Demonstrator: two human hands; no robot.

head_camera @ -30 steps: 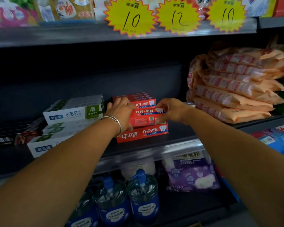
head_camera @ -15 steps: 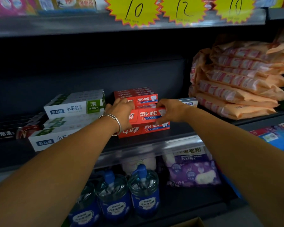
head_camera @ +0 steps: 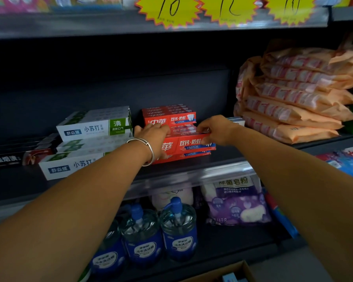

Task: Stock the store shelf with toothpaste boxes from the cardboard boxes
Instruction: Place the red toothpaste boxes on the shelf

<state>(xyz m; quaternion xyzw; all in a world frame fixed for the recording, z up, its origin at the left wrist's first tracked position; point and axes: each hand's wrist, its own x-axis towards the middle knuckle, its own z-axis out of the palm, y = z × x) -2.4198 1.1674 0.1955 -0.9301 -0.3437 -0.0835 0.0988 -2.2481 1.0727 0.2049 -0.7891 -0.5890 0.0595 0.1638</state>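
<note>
Between the left hand (head_camera: 155, 139) and right hand (head_camera: 216, 130), red toothpaste box (head_camera: 189, 144) lies lengthwise, each end gripped, both hands equally near.

yellow price tags (head_camera: 228, 11): 3 | blue pump bottles (head_camera: 178, 231): 3 | hands: 2 | orange packs (head_camera: 293, 102): stack, count unclear | red toothpaste boxes (head_camera: 169, 117): several, count unclear

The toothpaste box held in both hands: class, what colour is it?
Red, with white lettering and a blue band, on the toothpaste box; the head view shows it.
</note>
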